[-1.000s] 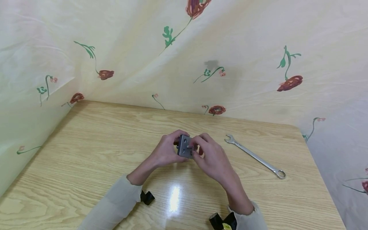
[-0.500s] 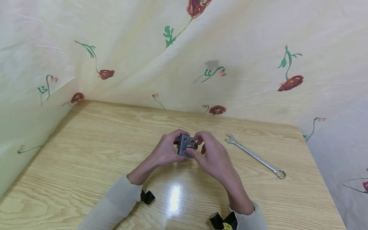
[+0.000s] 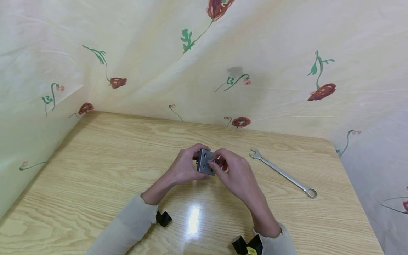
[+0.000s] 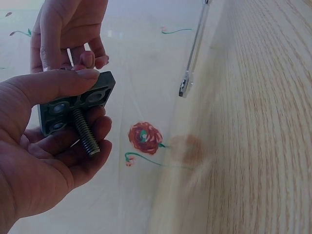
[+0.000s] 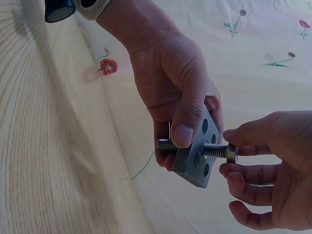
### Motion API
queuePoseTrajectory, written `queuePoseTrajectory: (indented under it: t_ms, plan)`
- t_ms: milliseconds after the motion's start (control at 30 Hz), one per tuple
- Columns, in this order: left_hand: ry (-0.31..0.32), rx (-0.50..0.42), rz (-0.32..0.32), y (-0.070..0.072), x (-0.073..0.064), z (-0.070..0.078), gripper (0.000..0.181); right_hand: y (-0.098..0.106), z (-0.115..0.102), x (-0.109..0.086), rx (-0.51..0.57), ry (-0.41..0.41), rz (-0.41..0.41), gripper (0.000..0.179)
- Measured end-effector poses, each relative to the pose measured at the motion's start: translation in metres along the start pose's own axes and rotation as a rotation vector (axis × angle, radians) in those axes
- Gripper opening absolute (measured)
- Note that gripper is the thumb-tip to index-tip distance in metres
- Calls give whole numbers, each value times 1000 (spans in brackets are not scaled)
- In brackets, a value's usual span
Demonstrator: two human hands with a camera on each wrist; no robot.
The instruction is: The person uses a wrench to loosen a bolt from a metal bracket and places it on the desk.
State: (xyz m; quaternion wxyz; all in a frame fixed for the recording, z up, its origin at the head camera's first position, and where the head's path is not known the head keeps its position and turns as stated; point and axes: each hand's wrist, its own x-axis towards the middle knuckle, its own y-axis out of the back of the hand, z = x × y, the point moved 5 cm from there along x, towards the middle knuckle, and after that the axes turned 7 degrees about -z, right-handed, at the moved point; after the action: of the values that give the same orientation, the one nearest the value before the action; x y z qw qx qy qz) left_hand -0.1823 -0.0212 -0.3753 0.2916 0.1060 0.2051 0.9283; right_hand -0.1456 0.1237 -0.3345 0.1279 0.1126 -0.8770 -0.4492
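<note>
My left hand (image 3: pixel 188 166) grips a grey metal plate with several holes (image 5: pixel 197 158) by its edges, thumb on one side and fingers on the other. A threaded bolt (image 5: pixel 214 150) runs through the plate's middle, and its shank (image 4: pixel 85 132) sticks out on the far side past my left fingers. In the right wrist view the bolt's head stands off the plate with bare thread between. My right hand (image 3: pixel 234 171) pinches that head between thumb and fingers. Both hands are held up above the wooden table (image 3: pixel 127 152).
A combination wrench (image 3: pixel 282 173) lies slantwise on the table to the right of my right hand, open end away from me. Flower-patterned cloth (image 3: pixel 153 71) hangs behind the table and along its left side. Black wrist cameras (image 3: pixel 164 219) sit under the sleeves.
My right fingers loosened around the bolt's head half a second ago, showing the bolt, and have closed on it again. The left hand and plate stay in place; the wrench has not moved.
</note>
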Motion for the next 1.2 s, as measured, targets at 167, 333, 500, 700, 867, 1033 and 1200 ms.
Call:
queuePoseTrajectory:
  t_ms: [167,333,500,700,867,1033,1200]
  plan:
    - [2,0,2,0,-1,-1,66,-1,-2,-2,-26,25,-17,18]
    - [-1,7,6,1,-2,-1,66,-3,-4,-5,-31,60,-37,14]
    - [-8,6,1,0,-2,-2,64,-4,-7,-6,-39,94,-39,14]
    - [0,4,-1,0,-3,-2,65,-4,-5,-7,13,46,-43,26]
    - [-3,0,-4,-1,-4,-3,65,-4,1,-6,17,-49,-34,38]
    - [-8,17,-2,-1,-5,-2,66,-6,5,-5,9,-119,-35,28]
    - [-16,10,-6,-2,-6,-2,65,-7,3,-6,3,-111,-13,23]
